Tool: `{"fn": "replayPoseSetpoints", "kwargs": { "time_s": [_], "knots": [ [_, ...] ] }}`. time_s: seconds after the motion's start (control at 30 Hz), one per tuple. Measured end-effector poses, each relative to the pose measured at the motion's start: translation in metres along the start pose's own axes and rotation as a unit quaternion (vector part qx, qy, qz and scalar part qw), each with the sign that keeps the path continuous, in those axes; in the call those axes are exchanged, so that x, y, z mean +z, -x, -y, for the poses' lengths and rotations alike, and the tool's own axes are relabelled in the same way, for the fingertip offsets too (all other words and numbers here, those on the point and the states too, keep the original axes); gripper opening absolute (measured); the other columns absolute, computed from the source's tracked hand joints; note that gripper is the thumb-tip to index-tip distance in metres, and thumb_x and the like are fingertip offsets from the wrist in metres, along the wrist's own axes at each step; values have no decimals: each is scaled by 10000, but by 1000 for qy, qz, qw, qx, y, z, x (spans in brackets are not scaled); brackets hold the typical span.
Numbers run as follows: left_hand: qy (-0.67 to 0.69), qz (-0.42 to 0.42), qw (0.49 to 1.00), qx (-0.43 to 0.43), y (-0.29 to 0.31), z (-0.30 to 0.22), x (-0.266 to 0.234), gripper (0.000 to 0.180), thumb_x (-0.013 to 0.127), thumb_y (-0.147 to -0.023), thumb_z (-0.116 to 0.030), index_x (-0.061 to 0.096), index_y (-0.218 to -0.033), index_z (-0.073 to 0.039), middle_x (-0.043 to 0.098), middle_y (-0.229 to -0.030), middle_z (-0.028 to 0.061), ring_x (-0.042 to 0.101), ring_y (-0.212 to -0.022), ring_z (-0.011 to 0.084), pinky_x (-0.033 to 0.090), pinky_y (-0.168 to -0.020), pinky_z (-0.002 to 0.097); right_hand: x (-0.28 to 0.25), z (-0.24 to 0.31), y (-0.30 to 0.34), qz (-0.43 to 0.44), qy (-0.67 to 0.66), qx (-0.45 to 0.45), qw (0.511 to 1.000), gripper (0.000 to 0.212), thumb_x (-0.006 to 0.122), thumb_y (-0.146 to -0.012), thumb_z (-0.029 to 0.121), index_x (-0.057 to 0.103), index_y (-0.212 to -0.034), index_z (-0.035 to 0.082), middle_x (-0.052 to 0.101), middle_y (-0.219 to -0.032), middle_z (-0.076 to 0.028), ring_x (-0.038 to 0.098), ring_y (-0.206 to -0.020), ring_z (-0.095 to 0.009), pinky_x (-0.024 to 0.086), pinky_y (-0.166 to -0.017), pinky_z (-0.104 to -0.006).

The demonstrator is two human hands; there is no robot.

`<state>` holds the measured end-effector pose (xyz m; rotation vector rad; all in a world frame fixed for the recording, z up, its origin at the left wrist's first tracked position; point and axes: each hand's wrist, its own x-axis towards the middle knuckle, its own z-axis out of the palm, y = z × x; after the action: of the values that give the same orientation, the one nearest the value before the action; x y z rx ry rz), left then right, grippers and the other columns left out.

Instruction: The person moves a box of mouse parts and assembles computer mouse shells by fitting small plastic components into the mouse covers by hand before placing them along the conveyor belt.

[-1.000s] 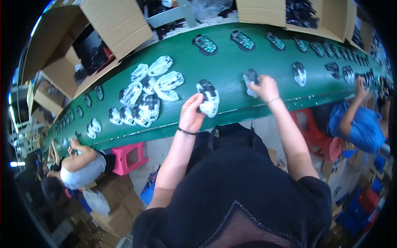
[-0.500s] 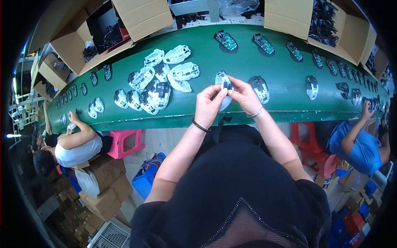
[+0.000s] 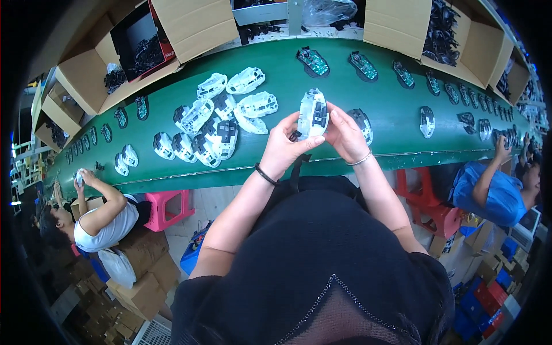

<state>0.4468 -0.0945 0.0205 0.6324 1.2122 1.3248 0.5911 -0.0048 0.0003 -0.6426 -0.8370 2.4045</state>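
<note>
1. Many white-and-black shells (image 3: 223, 107) lay loosely bunched on the green belt (image 3: 397, 123), crowding the left side.
2. The left hand (image 3: 284, 141) had its fingers curled closed around the lower left of 1 held shell (image 3: 314, 114), thumb across its near end.
3. That shell was above the belt, between the 2 hands. It looked light, stiff and rather slick, its inner parts probably fragile; the outer rim seemed the safest hold.
4. The right hand (image 3: 344, 135) had partly bent fingers at the shell's right edge; I could not tell whether they gripped it.
5. Another shell (image 3: 364, 126) lay just beyond that hand; more room opened farther right. The belt's near edge ran beneath the wrists.
</note>
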Motion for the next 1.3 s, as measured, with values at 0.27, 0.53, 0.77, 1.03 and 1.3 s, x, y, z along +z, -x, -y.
{"fn": "replayPoseSetpoints", "kwargs": {
  "time_s": [0.27,0.53,0.77,1.03,1.3],
  "knots": [
    [-126,-47,990,49,-1,10,-6,777,825,-631,-283,435,-1176,109,627,-917,137,612,-798,142,499,-665,249,10,-10,0,-38,36,-32,998,447,473,-926,181,357,-1320,4,498,-1215,-102,531,-1076,-191,469,-888,-354],
    [-216,-84,971,58,4,4,-1,769,839,-602,-299,460,-1156,78,619,-917,131,611,-800,142,499,-681,262,13,-17,-2,-28,71,-74,994,506,566,-841,118,380,-1300,14,515,-1206,-78,532,-1079,-184,454,-905,-349],
    [130,-58,987,-69,-2,5,-13,364,506,-920,-276,511,-1128,23,522,-925,68,441,-634,111,410,-530,249,-74,40,10,-182,215,-188,941,450,593,-782,96,450,-1203,29,547,-1099,-56,551,-982,-160,456,-868,-305],
    [275,70,956,-72,-12,6,3,318,430,-913,-113,446,-1202,18,519,-1026,116,498,-929,183,436,-822,299,-232,60,37,-387,823,-156,385,456,644,-708,87,518,-1145,47,581,-1048,-150,562,-888,-331,472,-796,-372],
    [330,25,938,-98,-30,27,20,366,467,-856,17,415,-1218,-8,494,-1185,176,509,-1097,252,441,-908,364,2,22,34,-119,553,-249,786,210,698,-697,89,630,-889,38,625,-823,-69,573,-807,-209,451,-707,-313]
  ]
}}
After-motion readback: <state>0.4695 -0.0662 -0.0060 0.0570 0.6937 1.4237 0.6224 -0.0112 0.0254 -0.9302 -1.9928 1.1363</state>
